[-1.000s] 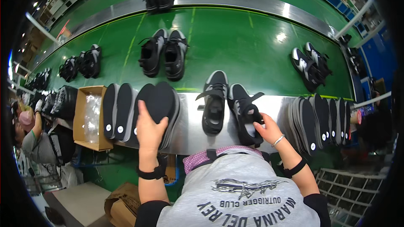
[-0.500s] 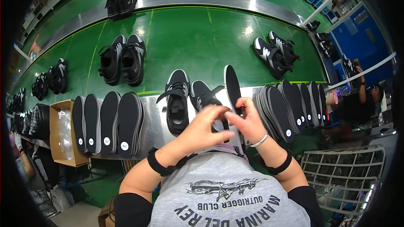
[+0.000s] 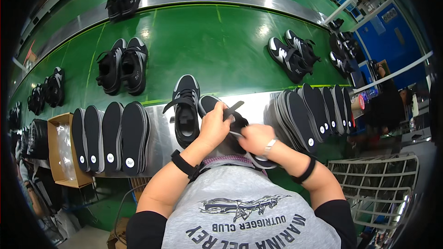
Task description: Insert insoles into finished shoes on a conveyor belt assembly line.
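Note:
Two black sports shoes with grey-white toes stand before me, toes pointing away. The left shoe (image 3: 186, 115) is upright with its collar open and is touched by neither hand. My left hand (image 3: 215, 127) is closed on the upper of the right shoe (image 3: 210, 103), by its strap (image 3: 234, 109). Close beside it, my right hand (image 3: 257, 139), blurred, is closed at that shoe's opening on what looks like a dark insole with a pale edge (image 3: 236, 134); most of it is hidden. A dark, pale-rimmed piece (image 3: 264, 162) lies under my right wrist.
Stacks of black insoles stand left (image 3: 134, 133) and right (image 3: 295, 120) on the metal ledge (image 3: 159, 133). An open cardboard box (image 3: 69, 150) is at far left. More shoe pairs (image 3: 122, 67) (image 3: 293, 57) rest on the green surface (image 3: 198, 41). A wire rack (image 3: 376, 180) stands lower right.
The insole that stood upright by my right hand has come down to the right shoe. My left hand has moved onto that shoe and closed. Shoe pairs on the green surface have shifted slightly left.

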Tool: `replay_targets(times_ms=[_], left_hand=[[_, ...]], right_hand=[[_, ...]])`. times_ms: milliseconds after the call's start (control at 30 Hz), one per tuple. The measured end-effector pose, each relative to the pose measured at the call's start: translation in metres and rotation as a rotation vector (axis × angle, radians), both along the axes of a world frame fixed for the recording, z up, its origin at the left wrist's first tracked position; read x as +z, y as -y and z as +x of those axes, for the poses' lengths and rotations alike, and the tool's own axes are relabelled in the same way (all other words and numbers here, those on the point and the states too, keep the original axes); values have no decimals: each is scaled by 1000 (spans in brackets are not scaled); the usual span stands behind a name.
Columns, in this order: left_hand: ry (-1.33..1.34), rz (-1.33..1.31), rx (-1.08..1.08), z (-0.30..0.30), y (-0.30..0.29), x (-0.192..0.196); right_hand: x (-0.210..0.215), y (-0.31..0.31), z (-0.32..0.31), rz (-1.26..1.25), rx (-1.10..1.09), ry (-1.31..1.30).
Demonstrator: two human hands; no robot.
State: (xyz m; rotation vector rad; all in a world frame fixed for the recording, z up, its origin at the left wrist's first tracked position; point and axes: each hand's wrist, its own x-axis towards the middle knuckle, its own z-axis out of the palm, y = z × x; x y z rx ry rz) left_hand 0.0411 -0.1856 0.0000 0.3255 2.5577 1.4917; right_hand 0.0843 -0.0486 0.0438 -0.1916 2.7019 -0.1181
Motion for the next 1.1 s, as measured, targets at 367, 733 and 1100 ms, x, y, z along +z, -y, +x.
replay_targets(times_ms=[367,733,1100], left_hand=[[3,21,79,-1,-2,-13],[-27,80,67,-4,-13,-14],[82,67,47,-5,-8,-14]], right_hand=[[56,-20,10,94,63,205],[-30,3,-26,147,233,67],[-49,10,-41,223,160,346]])
